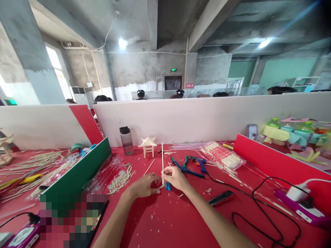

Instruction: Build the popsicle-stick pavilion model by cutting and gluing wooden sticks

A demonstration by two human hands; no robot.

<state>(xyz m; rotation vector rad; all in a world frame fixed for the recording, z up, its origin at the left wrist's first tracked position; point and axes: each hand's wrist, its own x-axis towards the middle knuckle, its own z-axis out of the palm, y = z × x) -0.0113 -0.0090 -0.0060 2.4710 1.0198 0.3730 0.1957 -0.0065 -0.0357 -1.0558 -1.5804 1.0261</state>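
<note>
- Both bare hands meet near the middle of a red tabletop (155, 220). On the left, the left hand (143, 186) is loosely curved and released, thumb and forefinger parted, beside the foot of a thin, pale wooden stick (162, 158). On the right, the right hand (176, 177) pinches that stick near its lower end, holding it upright; a small blue object (168, 186), partly hidden, shows just below.
- At far left, beyond a green upright divider (77, 168), pale sticks lie scattered.
- Right of the divider, crinkled clear-and-red plastic wrapping (99, 174) lies beside a heap of short pale wooden pieces (121, 179).
- Behind them stands a grey translucent bottle with a black lid (127, 142).
- Next comes a small pale wooden pavilion model with a peaked roof (148, 146).
- Past the right hand lie pliers with dark blue handles (192, 173), then a blue glue gun (201, 163).
- Farther right are a clear-and-red packet of pale sticks (223, 156), a black utility knife (221, 198) nearer the front, and a purple power strip (301, 208).
</note>
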